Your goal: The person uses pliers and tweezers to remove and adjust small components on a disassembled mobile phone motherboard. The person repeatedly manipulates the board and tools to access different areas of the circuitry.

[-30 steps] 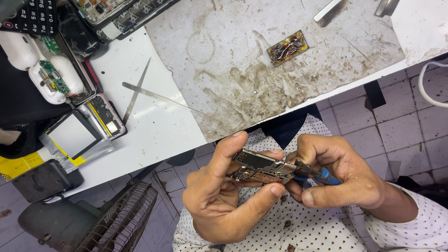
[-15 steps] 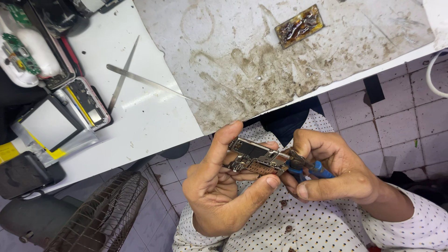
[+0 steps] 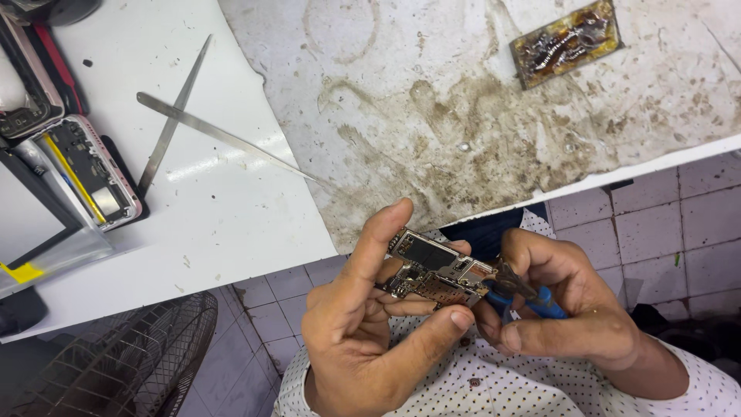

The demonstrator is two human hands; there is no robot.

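While you are sitting at the edge of the white table [image 3: 231, 232], you are holding a small circuit board [image 3: 434, 270] in front of your chest, just below the table edge. Your left hand [image 3: 363, 332] is closing around it: the index finger is pressing on the far long edge and the thumb is pushing on the near edge, so the board is lying almost flat with its face up. The board is long and narrow, with shiny silver metal shields, one dark rectangular chip near the middle and many tiny parts along the lower side. Your right hand [image 3: 563, 309] is gripping blue-handled pliers [image 3: 525, 292], fingers wrapped tight around the handles, and the dark tip is touching the right end of the board. On the stained grey mat [image 3: 463, 116] above is lying a brownish burnt-looking plate [image 3: 566, 42]. Two thin metal strips [image 3: 185, 116] are crossing on the table, and an opened phone [image 3: 89, 170] is lying at the left.
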